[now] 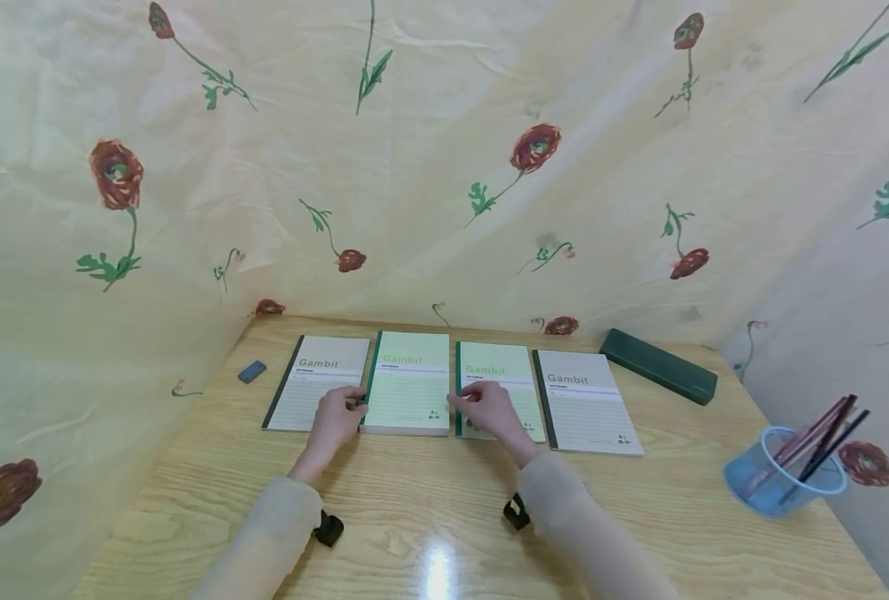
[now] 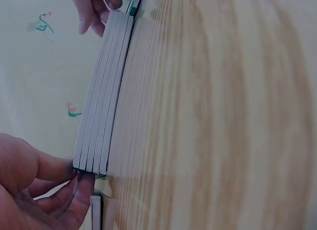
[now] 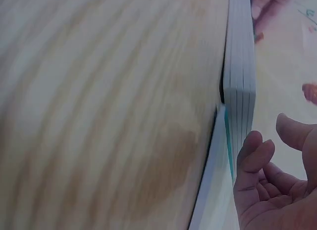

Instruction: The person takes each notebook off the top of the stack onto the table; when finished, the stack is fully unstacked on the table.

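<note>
At the near corners of the green notebook stack (image 1: 407, 382), both hands are at work. The left hand (image 1: 335, 421) has its fingers (image 2: 81, 195) curled against the stack's near left corner, thumb above and fingertips under the bottom edge, pinching it. The right hand (image 1: 492, 408) reaches to the stack's right edge; its fingers (image 3: 252, 156) are bent and slightly apart just beside the page edges, and whether they actually clamp the stack cannot be told from the wrist view. The stack lies flat on the wooden table (image 1: 429, 517), second in a row of four. To its left lies a grey Gambit notebook (image 1: 320, 379), to its right a single green notebook (image 1: 500, 375) partly under the right hand, then another grey notebook (image 1: 586, 400). Farther out, a small blue eraser (image 1: 252, 371) sits near the table's left edge, a dark green pencil case (image 1: 657, 365) lies at the back right, and a blue mesh cup (image 1: 777, 479) holding pencils stands at the right. Flowered cloth (image 1: 444, 167) hangs behind.
</note>
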{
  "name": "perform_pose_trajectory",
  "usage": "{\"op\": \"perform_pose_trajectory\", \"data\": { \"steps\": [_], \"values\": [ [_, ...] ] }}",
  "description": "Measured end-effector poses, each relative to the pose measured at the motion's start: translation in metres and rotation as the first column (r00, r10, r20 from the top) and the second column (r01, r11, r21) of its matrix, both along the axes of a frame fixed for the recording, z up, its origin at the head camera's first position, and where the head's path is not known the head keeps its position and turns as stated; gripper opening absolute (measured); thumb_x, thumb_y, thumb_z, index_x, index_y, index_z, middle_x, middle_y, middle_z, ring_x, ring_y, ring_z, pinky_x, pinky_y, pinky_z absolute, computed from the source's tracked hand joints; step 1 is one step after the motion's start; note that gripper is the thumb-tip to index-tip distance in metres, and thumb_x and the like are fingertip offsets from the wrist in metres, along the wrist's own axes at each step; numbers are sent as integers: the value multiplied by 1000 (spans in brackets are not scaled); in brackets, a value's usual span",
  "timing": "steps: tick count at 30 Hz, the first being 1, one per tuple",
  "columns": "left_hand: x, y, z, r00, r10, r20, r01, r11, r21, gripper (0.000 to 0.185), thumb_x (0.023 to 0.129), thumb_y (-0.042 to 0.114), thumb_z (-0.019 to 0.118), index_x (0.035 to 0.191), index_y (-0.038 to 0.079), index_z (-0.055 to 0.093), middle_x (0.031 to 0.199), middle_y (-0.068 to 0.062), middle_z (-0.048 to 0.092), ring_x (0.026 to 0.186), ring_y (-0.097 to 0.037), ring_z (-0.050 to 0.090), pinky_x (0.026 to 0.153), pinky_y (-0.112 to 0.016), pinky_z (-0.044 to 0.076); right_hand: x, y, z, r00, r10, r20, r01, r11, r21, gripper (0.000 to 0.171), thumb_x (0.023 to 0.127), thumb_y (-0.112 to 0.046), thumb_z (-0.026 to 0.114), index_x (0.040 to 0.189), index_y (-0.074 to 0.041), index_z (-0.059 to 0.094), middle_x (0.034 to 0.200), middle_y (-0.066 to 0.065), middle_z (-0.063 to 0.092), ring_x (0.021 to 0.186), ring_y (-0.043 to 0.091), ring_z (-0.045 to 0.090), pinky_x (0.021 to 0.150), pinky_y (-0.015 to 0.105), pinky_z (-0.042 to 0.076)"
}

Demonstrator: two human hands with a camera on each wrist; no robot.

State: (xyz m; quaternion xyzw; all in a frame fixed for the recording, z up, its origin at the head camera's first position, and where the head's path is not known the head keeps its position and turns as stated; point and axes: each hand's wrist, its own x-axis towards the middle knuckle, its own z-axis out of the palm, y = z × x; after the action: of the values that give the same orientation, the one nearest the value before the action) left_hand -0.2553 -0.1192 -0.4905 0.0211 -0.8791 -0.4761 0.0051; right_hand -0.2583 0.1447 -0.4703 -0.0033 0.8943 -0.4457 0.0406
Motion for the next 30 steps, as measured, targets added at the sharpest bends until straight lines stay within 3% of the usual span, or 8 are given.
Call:
{"op": "perform_pose_trajectory", "data": {
  "steps": [9, 16, 30],
  "values": [
    [0, 2, 2, 1000, -9, -8, 9, 1000, -4, 30, 93, -2, 63, 123, -7, 64, 110, -18, 68, 98, -29, 63, 78, -37, 54, 3, -22, -8, 999, 43, -32, -44, 999, -7, 27, 90, -23, 75, 79, -2, 63, 57, -1, 50, 46, 11, 47, 46, 24, 38],
    [-1, 0, 0, 1000, -13, 7, 13, 1000, -16, 30, 94, -1, 62, 123, -7, 64, 111, -18, 67, 99, -29, 62, 79, -38, 54, 7, -25, -10, 998, 39, -56, -38, 999, 15, 24, 90, -18, 76, 93, 3, 65, 62, 2, 60, 50, 12, 52, 53, 26, 44],
    [0, -1, 1, 1000, -12, 6, 12, 1000, -11, 29, 94, 0, 62, 122, -9, 64, 112, -20, 68, 101, -32, 63, 82, -41, 54, 6, -24, -14, 999, 19, -42, -19, 1000, -16, 22, 90, -15, 75, 95, 3, 65, 67, 3, 64, 50, 13, 59, 51, 24, 48]
  ]
}}
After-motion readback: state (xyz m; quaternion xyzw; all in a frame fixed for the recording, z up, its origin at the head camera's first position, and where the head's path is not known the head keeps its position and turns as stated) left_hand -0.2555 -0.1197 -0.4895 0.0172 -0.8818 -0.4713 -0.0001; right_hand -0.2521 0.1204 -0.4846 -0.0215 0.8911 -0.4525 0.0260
